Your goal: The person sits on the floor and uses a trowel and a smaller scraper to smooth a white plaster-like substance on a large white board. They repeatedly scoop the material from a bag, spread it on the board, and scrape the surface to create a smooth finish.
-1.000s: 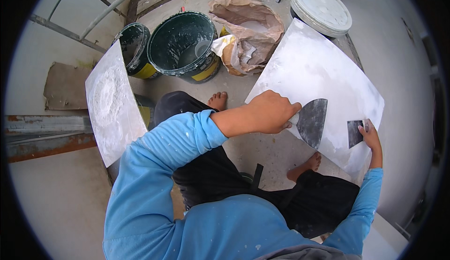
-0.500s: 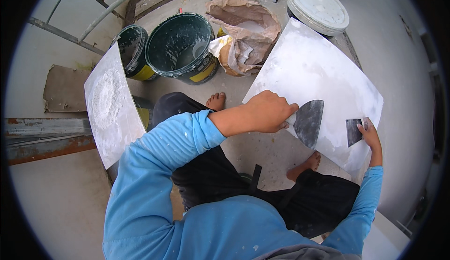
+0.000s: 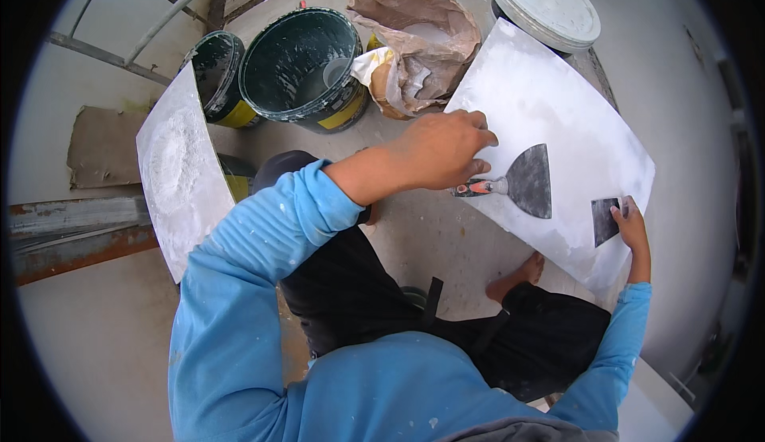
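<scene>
A putty knife [image 3: 529, 181] with a wide dark blade and a red-and-grey handle lies on the white board [image 3: 570, 115] at the right, its handle reaching over the board's near-left edge. Just above that handle is my left hand [image 3: 446, 151], fingers partly bent and thumb apart, holding nothing. At the board's right edge, my right hand [image 3: 632, 223] grips a small dark rectangular scraper [image 3: 606, 221], its flat blade against the board. Smears of white and grey cover the board.
A second board [image 3: 199, 203] at the left bears a ring of white powder [image 3: 177, 159]. Beyond stand two dark buckets [image 3: 275, 107] [image 3: 219, 95], a crumpled paper sack [image 3: 446, 60] and a white-lidded bucket [image 3: 550, 0]. Rusty metal bars [image 3: 88, 247] lie far left.
My left hand has let go of the putty knife and moved up and left, leaving it on the board. My right hand holds the small scraper in nearly the same place.
</scene>
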